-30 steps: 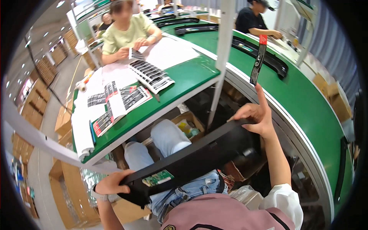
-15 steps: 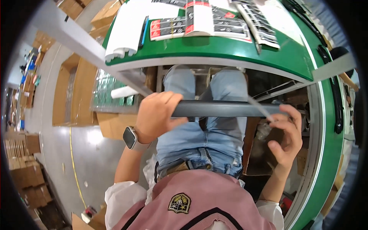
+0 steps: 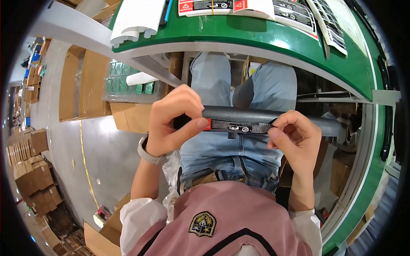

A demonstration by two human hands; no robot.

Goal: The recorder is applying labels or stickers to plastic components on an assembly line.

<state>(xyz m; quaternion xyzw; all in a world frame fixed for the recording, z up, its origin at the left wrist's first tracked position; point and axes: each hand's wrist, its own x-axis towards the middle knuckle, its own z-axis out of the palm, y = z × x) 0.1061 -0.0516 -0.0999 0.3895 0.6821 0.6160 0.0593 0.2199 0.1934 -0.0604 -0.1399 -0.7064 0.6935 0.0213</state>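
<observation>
A long dark, rounded bar (image 3: pixel 243 113) lies crosswise above my lap. Along its near side runs a narrow black warning label (image 3: pixel 256 127) with a red end. My left hand (image 3: pixel 175 121) is closed at the bar's left end, its thumb pressing the label's red end. The far fingers are partly hidden, and so is that end of the bar. My right hand (image 3: pixel 297 138) pinches the label's other end between thumb and forefinger, in front of the bar. Whether the label's middle touches the bar, I cannot tell.
Ahead stands a green table (image 3: pixel 239 32) carrying label sheets (image 3: pixel 294 17), white rolled material (image 3: pixel 139 21) and a blue pen (image 3: pixel 168 12). More green tabletop curves along the right. Cardboard boxes (image 3: pixel 132 117) and wrapped green packs (image 3: pixel 121 85) stand at the left.
My right hand has moved left and now holds the label's end against the front of the bar. The thin strip seen blurred near it is gone from there. The view has shifted slightly.
</observation>
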